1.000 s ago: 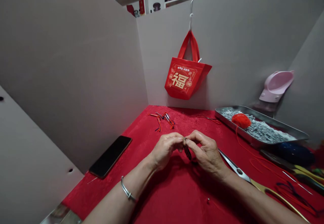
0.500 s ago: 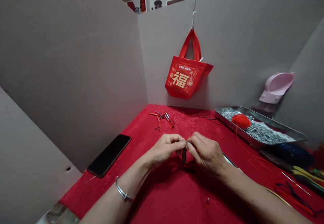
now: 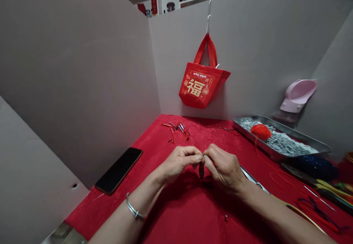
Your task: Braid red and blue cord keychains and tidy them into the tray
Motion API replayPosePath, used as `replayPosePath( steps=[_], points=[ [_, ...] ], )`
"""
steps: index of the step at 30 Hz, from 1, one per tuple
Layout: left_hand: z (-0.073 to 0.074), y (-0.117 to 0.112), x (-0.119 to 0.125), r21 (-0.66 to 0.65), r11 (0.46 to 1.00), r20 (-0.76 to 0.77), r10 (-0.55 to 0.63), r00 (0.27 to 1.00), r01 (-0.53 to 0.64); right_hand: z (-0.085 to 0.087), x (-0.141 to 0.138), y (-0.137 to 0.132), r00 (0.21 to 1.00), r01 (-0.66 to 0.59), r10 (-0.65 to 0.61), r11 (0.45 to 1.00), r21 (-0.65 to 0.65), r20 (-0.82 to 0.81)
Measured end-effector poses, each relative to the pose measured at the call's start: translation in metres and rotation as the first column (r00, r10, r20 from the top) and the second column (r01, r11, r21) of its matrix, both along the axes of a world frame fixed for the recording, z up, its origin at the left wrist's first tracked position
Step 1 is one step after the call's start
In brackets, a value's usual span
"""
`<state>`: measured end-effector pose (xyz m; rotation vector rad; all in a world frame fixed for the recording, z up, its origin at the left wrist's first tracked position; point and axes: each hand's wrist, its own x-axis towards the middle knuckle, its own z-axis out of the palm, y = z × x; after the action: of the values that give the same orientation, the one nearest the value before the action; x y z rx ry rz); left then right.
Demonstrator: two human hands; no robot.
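Red-cloth worktop [image 3: 116, 214], left grip [image 3: 180, 163] and right grip [image 3: 223, 168] clenched on small dark braided cord [image 3: 201, 170]; a loosened pinch could drop it.

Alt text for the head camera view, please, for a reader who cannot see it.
The left hand and right hand pinch a small dark braided cord above a red cloth-covered table. To the right sits a metal tray of silver pieces with a red yarn ball; a black phone lies left.
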<state>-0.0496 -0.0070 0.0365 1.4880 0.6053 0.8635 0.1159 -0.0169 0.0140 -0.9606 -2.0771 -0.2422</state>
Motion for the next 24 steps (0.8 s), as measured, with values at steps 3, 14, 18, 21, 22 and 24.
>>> replayPosePath(
  steps=[3, 14, 18, 21, 22, 24],
  points=[
    [-0.004, 0.002, 0.001, -0.074, 0.997, 0.056, 0.017, 0.998, -0.013, 0.000, 0.002, 0.003, 0.995, -0.045, 0.032, 0.989, -0.144, -0.093],
    [-0.019, 0.012, 0.007, -0.434, 0.900, 0.284, 0.184, 0.941, -0.045, -0.001, 0.001, 0.006, 0.740, -0.606, -0.008, 0.427, -0.671, -0.673],
    [-0.025, 0.015, 0.005, -0.434, 0.897, 0.180, 0.175, 0.968, -0.082, 0.002, 0.008, 0.011, 0.763, -0.578, -0.038, 0.407, -0.707, -0.645],
    [-0.028, 0.019, 0.002, -0.393, 0.909, 0.115, 0.202, 0.973, -0.142, 0.005, 0.015, 0.014, 0.797, -0.540, -0.035, 0.406, -0.738, -0.603],
    [-0.028, 0.020, 0.002, -0.362, 0.916, 0.087, 0.218, 0.972, -0.173, 0.005, 0.016, 0.015, 0.808, -0.525, -0.032, 0.413, -0.744, -0.588],
    [-0.029, 0.021, 0.002, -0.307, 0.925, 0.057, 0.253, 0.966, -0.225, 0.004, 0.017, 0.016, 0.826, -0.494, -0.020, 0.457, -0.740, -0.564]
  ],
)
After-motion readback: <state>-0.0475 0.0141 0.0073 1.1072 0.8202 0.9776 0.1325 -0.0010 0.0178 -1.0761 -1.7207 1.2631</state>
